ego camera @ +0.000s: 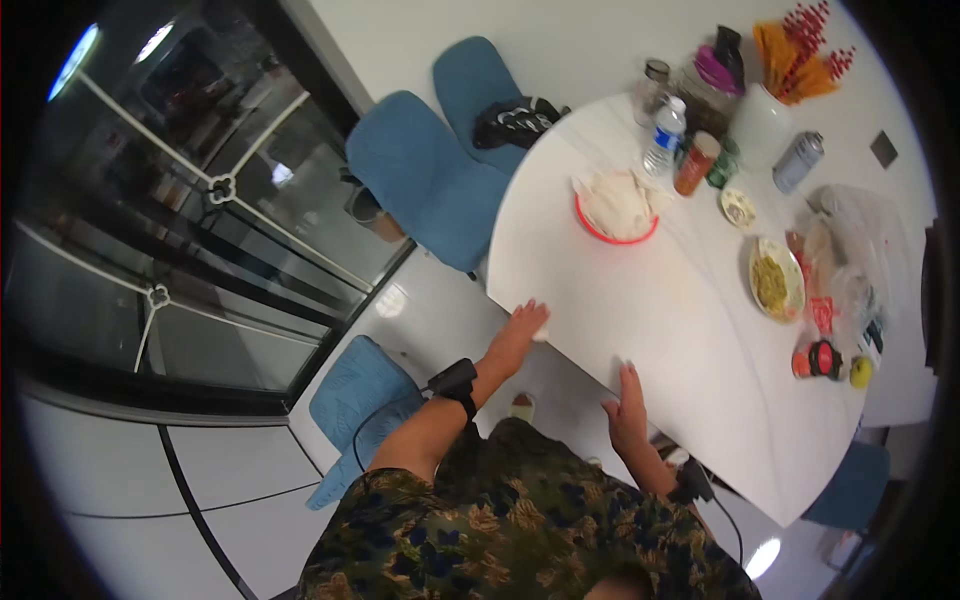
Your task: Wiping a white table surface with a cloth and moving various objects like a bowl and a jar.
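Note:
My left hand (520,334) lies over the near left edge of a white table (600,300), a small whitish thing showing beside its fingers; whether it grips this I cannot tell. At the same edge, farther right, my right hand (627,416) has its fingers extended and holds nothing. Beyond both hands, a red-rimmed basket (616,240) holds a whitish cloth or bag (619,204). An oval plate of yellowish food (770,285) rests on the right side of the table, near a small dish (738,208).
A plastic water bottle (664,139), a red-brown jar (697,163), a white vase (759,124) and a spray can (798,161) stand towards the wall. Plastic bags (855,232) lie at the right. Blue chairs (427,180) flank the table; a glass partition (187,225) is at the left.

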{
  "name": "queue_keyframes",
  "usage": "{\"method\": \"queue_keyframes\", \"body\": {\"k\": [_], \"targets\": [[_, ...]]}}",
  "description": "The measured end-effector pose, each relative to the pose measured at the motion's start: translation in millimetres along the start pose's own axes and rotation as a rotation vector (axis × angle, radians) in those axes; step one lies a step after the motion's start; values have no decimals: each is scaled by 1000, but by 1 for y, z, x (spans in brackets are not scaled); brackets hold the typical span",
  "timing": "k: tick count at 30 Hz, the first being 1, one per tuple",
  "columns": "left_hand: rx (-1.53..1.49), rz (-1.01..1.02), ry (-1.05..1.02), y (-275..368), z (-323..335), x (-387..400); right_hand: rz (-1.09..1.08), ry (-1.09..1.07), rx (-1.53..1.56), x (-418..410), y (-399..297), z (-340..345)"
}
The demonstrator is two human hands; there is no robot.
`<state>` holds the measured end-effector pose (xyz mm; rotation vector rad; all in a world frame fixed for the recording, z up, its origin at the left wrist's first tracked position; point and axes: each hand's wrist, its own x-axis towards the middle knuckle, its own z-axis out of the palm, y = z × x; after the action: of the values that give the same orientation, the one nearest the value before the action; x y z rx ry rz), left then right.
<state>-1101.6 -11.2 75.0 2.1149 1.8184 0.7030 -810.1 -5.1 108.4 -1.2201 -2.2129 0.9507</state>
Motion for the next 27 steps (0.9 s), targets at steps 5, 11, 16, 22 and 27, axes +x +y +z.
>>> {"method": "queue_keyframes", "body": {"k": [5, 11, 16, 22, 27], "targets": [[-558, -230, 155, 88, 41, 8, 258, -57, 668, 6, -27, 2], [-833, -244, -3, 165, 96, 8, 522, 177, 869, 6, -23, 2], [-900, -237, 2, 167, 94, 4, 753, 343, 1357, -7, 6, -8], [-311, -172, 310, 101, 54, 27, 50, 138, -296, -13, 28, -28], [22, -64, 269, 62, 56, 54, 38, -119, -587, -20, 43, -40]]}}
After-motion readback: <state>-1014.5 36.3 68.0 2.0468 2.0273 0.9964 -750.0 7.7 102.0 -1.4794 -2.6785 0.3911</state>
